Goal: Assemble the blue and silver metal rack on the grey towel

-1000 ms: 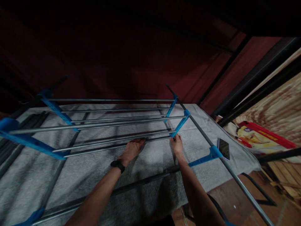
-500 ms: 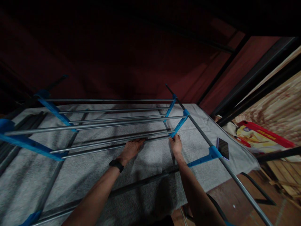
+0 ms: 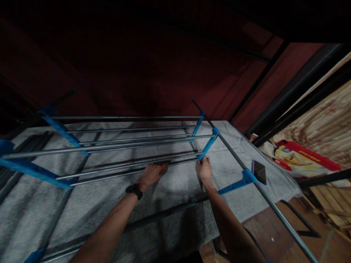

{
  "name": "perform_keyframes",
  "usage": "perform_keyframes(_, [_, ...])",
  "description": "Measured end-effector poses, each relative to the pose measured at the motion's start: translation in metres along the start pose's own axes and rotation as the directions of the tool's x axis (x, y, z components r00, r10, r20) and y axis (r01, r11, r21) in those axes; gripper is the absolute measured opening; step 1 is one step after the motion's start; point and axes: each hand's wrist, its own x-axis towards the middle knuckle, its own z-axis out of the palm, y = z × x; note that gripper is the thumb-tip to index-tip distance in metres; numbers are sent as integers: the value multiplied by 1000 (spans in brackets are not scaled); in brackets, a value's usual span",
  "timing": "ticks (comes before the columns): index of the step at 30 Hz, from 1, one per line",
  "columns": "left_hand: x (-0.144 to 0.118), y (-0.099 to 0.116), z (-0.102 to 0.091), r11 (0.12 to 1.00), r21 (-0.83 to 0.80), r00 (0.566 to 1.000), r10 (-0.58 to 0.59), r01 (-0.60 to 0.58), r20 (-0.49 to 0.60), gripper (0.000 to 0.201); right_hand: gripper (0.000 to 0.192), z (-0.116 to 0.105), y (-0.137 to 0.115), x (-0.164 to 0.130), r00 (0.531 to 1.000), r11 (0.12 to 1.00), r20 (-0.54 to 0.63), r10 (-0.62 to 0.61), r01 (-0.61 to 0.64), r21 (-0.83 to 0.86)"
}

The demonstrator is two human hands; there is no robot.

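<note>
The rack (image 3: 131,142) of steel rods and blue connectors lies across the grey-covered tabletop (image 3: 175,190) — left hand (image 3: 151,172) curled over 1 low rod, right hand (image 3: 205,168) pinching its blue connector (image 3: 203,156) toward the right edge. Seating that joint looks underway; next needs a firm, aligned push.

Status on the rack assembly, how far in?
Done: several long grey metal rods span blue plastic end brackets. In hand: left hand grips a lower rod, right hand is at the bracket joint. Left: a nearer blue connector on the side pole carries no rods.
</note>
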Motion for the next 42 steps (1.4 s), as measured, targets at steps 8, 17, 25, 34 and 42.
perform_keyframes(8, [1, -1, -2, 1000, -11, 1000, -8, 9, 21, 42, 27, -1, -1, 0, 1000, 999, 15, 8, -7, -36])
perform_keyframes(17, [0, 1, -6, 999, -34, 1000, -9, 10, 27, 43, 26, -1, -1, 0, 1000, 999, 14, -3, 3, -45])
perform_keyframes(25, [-2, 1, -7, 1000, -22, 1000, -7, 7, 22, 42, 31, -4, -2, -1, 1000, 998, 18, -24, 25, -51])
perform_keyframes(34, [-3, -2, -4, 1000, 2, 1000, 6, -7, 19, 42, 34, -1, -3, -6, 1000, 995, 6, -14, 14, -102])
perform_keyframes(42, [-2, -2, -6, 1000, -7, 1000, 21, -21, 5, 42, 41, 6, -3, -7, 997, 984, 9, -77, 78, -159])
